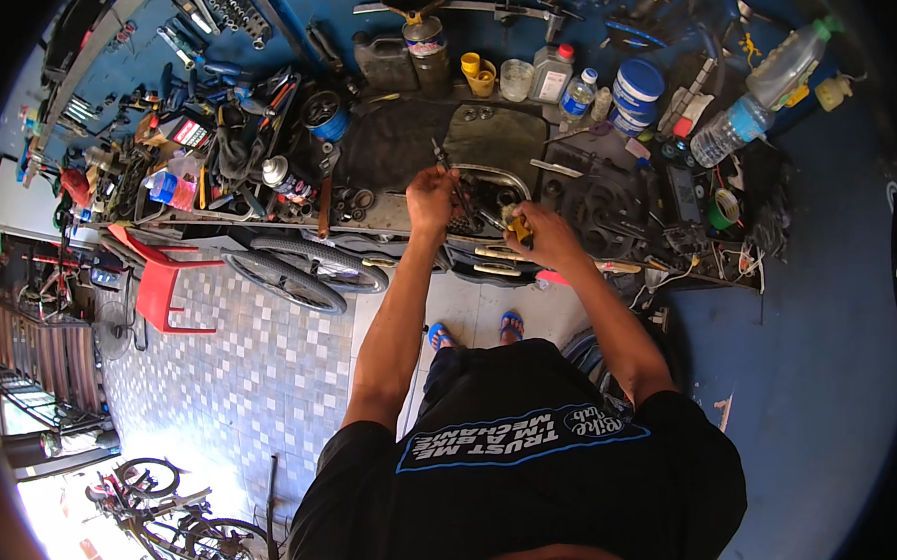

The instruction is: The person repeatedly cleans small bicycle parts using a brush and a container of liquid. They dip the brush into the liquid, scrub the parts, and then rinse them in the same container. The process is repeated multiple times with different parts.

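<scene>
Over the near edge of the workbench, my left hand [430,199] is closed around a thin dark metal rod [440,152], whose end sticks up past the fingers. To its right, my right hand [549,236] grips a small yellow brush-like tool [518,229] with a pale tuft at its tip. The tuft is close to a slim metal shaft between the hands; whether they touch, I cannot tell. Behind the hands lies a curved metal-rimmed tray [509,177] with dark parts in it. Fingers hide much of both held things.
Bottles, a blue-lidded white tub [638,84], yellow cups [478,74] and a blue can [325,116] line the bench's back. A spray can [284,177] and an adjustable wrench [326,190] lie left. Bicycle wheels [298,272] and a red chair [169,287] stand below left.
</scene>
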`<state>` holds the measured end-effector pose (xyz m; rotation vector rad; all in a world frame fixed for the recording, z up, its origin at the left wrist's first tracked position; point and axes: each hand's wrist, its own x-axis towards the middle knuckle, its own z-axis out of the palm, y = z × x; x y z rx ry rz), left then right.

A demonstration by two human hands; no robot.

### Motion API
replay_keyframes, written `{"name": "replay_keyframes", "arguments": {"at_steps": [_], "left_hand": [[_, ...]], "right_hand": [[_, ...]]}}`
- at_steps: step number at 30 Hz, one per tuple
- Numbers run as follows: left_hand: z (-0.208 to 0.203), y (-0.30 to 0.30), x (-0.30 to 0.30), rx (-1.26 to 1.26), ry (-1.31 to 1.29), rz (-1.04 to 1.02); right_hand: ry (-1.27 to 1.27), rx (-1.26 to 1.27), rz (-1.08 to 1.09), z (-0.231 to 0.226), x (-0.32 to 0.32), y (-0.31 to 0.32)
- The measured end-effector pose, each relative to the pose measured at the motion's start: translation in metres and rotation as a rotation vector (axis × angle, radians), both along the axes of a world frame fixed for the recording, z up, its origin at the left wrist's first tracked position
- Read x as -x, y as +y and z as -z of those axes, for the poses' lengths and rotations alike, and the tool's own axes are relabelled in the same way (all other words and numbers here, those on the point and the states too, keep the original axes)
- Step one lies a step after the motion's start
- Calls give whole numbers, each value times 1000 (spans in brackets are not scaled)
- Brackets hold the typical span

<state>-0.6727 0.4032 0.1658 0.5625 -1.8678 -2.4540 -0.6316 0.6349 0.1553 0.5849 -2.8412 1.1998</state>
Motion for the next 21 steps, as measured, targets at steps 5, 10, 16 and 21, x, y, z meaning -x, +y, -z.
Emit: {"name": "replay_keyframes", "arguments": {"at_steps": [5, 10, 16, 21], "left_hand": [[-1, 12, 1, 34, -99, 95], [13, 16, -7, 11, -178, 194], [14, 14, -16, -30, -175, 176], [13, 10, -21, -119, -161, 154]], "right_hand": [[-50, 76, 102, 11, 21, 6], [-82, 414, 71, -31, 31, -39], [-34, 421, 64, -2, 46, -33], [-94, 473, 55, -11, 38, -45]]}}
